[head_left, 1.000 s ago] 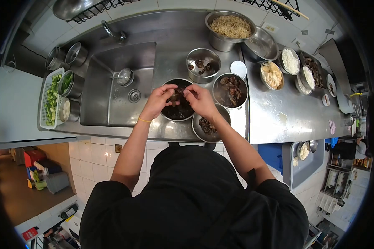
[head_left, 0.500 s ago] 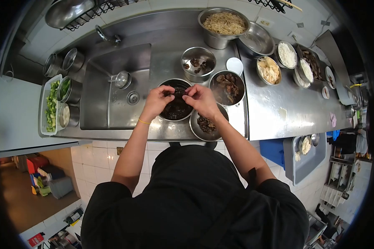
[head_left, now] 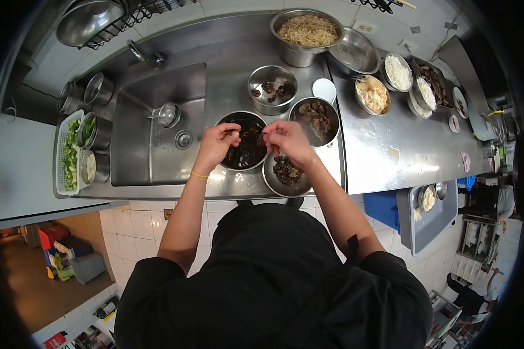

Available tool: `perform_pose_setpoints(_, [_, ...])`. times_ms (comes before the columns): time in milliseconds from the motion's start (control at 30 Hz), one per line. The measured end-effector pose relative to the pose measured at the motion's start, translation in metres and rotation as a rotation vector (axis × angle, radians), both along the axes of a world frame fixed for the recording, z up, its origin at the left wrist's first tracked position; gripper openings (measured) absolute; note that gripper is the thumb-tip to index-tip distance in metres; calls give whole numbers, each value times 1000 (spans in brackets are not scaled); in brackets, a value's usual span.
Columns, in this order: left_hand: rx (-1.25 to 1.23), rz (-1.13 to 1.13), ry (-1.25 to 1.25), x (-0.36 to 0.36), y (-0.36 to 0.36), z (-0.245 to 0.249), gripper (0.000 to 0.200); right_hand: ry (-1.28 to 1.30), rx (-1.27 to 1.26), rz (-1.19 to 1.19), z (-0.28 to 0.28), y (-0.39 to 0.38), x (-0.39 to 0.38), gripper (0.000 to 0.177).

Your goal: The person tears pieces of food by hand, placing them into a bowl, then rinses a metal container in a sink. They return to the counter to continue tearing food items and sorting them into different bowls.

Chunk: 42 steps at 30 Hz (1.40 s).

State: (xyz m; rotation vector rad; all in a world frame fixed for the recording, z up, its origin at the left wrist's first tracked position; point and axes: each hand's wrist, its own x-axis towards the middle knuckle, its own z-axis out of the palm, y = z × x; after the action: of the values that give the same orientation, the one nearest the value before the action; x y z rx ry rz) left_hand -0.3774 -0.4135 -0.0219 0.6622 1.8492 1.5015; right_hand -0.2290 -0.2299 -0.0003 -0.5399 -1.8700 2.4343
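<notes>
Both hands are over a steel pot (head_left: 243, 166) of dark liquid with dark, ruffled pieces of wood ear mushroom (head_left: 243, 152) in it. My left hand (head_left: 218, 142) is above the pot's left side, its fingers closed in a pinch on what looks like a small mushroom piece, mostly hidden. At the right rim, my right hand (head_left: 290, 141) pinches a dark mushroom piece (head_left: 266, 136) between thumb and fingers. Close by are a bowl of brown soaked pieces (head_left: 316, 119), a shallow bowl of small dark scraps (head_left: 287, 171) and a pot with a few dark pieces (head_left: 272, 92).
To the left is a sink (head_left: 140, 174) with a ladle (head_left: 169, 113). A basket of chopped greens (head_left: 71, 154) stands beyond it. Bean sprouts (head_left: 308, 30) fill a large pot at the back. Bowls of pale food (head_left: 372, 96) stand on the right counter. A grey tub (head_left: 410, 230) sits below.
My hands have moved apart, the right one shifting right and slightly down with a dark piece. The whole view has shifted slightly.
</notes>
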Motion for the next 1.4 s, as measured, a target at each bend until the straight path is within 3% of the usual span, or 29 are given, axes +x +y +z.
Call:
perform_pose_setpoints(67, [-13,45,-16,1,-1,-2,21,69,-92,-87,1,3,-3,15])
perform_pose_setpoints(133, [-16,44,-55,3,-2,6,21,170,-268,-412,13,2,-11,18])
perform_pose_setpoints(200, [-17,41,-92,4,-2,9,20,143,-267,-386,11,12,-6,21])
perform_pose_setpoints(300, [-51,37,-96,7,-2,12,20,66,-181,-362,7,14,-1,22])
perform_pose_setpoints(367, [-40,26,-83,15,1,19,19,68,90,-184,3,10,5,23])
perform_pose_setpoints(400, [-40,26,-84,20,4,20,19,68,90,-184,5,5,7,23])
perform_pose_setpoints(467, [107,38,-201,29,12,22,19,104,427,-78,9,-9,8,26])
perform_pose_setpoints(600, [82,-15,-125,41,22,27,19,86,492,-74,17,-23,13,29])
perform_pose_setpoints(667, [73,-17,-126,45,23,35,19,109,489,-94,12,-20,15,27])
perform_pose_setpoints(767, [254,3,-236,48,23,34,18,189,356,-134,15,-17,22,25])
perform_pose_setpoints(833, [300,-34,-372,48,20,31,18,150,111,-113,22,-15,26,19])
perform_pose_setpoints(1000, [361,-109,-489,56,23,33,21,142,93,-137,22,-17,37,15])
perform_pose_setpoints(1133, [324,-210,-503,58,24,38,23,246,201,-194,26,-12,46,8])
perform_pose_setpoints(1233, [308,-286,-538,61,29,41,21,299,667,-127,38,-1,58,8])
perform_pose_setpoints(1267, [309,-310,-531,60,32,38,21,407,752,-167,34,0,58,7])
perform_pose_setpoints(1400, [192,-308,-395,63,53,43,16,370,888,-323,31,-9,68,5])
